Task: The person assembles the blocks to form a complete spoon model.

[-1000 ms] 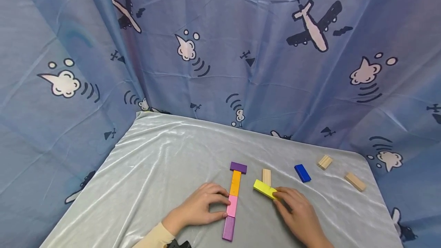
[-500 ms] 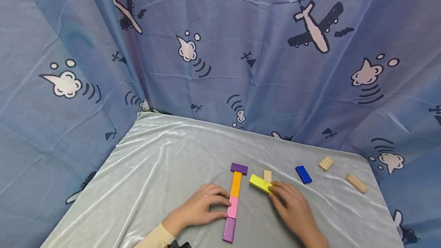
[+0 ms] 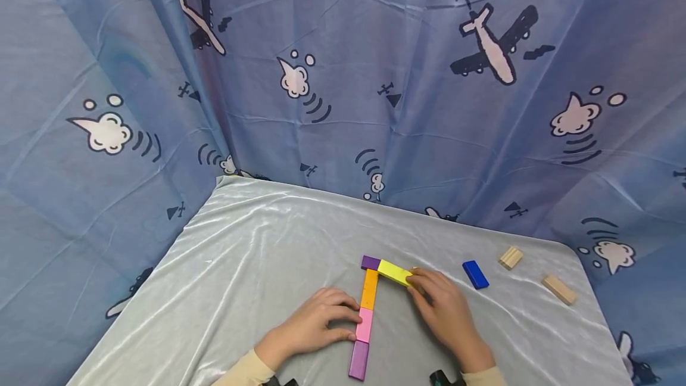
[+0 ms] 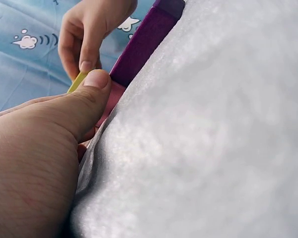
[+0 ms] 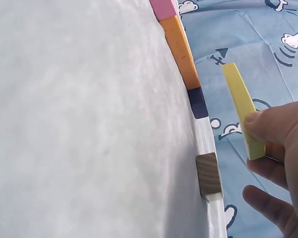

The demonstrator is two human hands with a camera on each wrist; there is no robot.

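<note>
My right hand pinches one end of a yellow block. In the right wrist view the block is raised off the table, apart from the other blocks. From the head view its free end covers part of a dark purple block. That block lies crosswise at the far end of a row: an orange block, a pink block and a lighter purple block. My left hand rests on the table with its fingertips and thumb against the pink block's left side.
A plain wooden block stands beyond the row, hidden in the head view. Further right lie a blue block and two more wooden pieces, one ridged and one smooth. A patterned curtain borders the cloth-covered table.
My right hand has carried the yellow block left and away from me, from over the wooden block to over the dark purple one. The left hand stays by the pink block.
</note>
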